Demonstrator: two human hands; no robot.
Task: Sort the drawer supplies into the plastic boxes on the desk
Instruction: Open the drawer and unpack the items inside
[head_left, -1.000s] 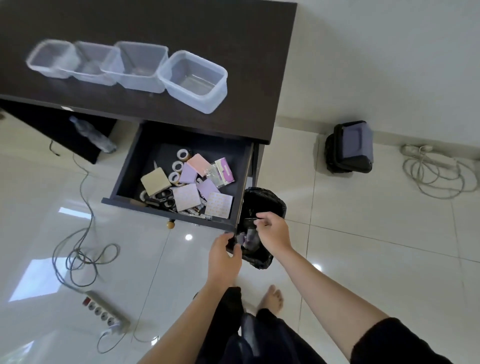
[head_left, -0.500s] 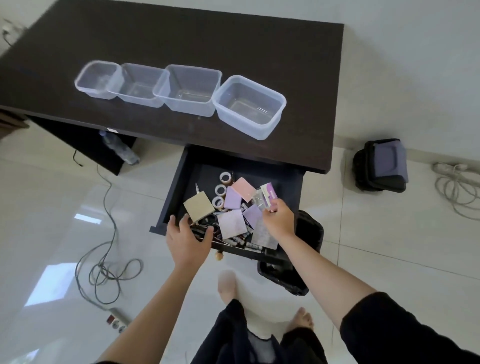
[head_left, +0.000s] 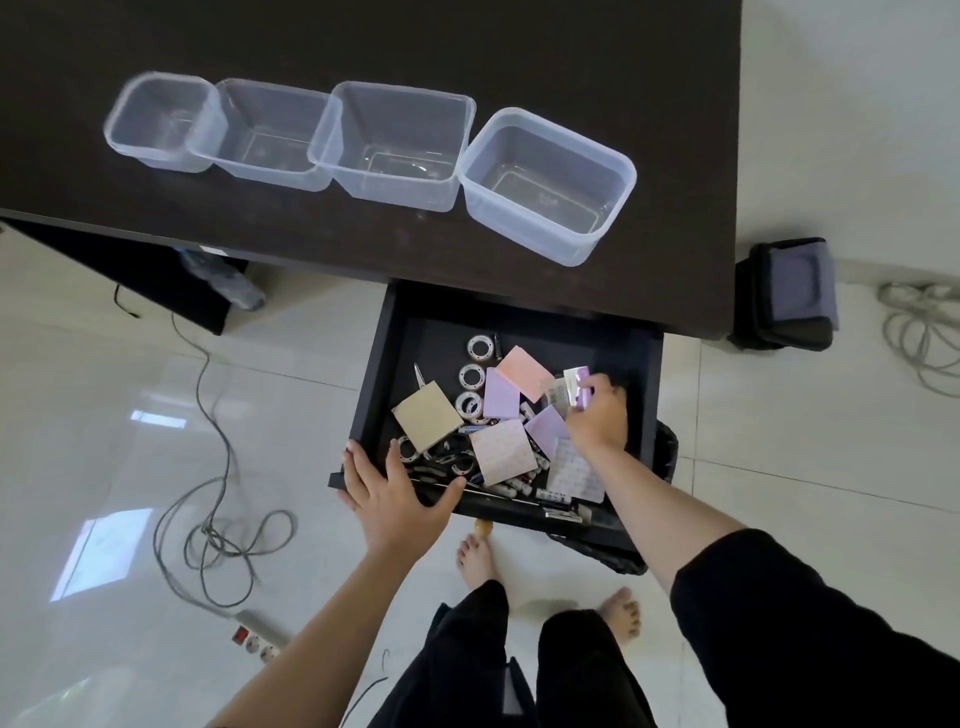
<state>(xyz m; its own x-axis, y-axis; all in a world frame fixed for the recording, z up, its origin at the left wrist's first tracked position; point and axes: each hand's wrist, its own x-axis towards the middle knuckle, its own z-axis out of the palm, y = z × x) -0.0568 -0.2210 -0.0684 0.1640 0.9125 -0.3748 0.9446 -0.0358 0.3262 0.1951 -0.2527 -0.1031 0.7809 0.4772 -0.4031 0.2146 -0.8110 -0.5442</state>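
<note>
With the left hand (head_left: 395, 499) lying open-fingered on the open dark drawer's (head_left: 374, 364) near edge, the right hand (head_left: 597, 415) is pinching the small purple-and-silver packet (head_left: 575, 385), which wants lifting straight up, clear of the loose pastel sticky-note pads (head_left: 503, 392).

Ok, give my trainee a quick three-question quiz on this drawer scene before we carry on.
1. True or false: all four plastic boxes on the desk hold nothing yet.
2. What does the right hand grip? A) a tape roll B) a small purple packet C) scissors
3. Where does the left hand rest?

Key:
1. True.
2. B, the small purple packet.
3. On the front edge of the open drawer, fingers spread.
</note>
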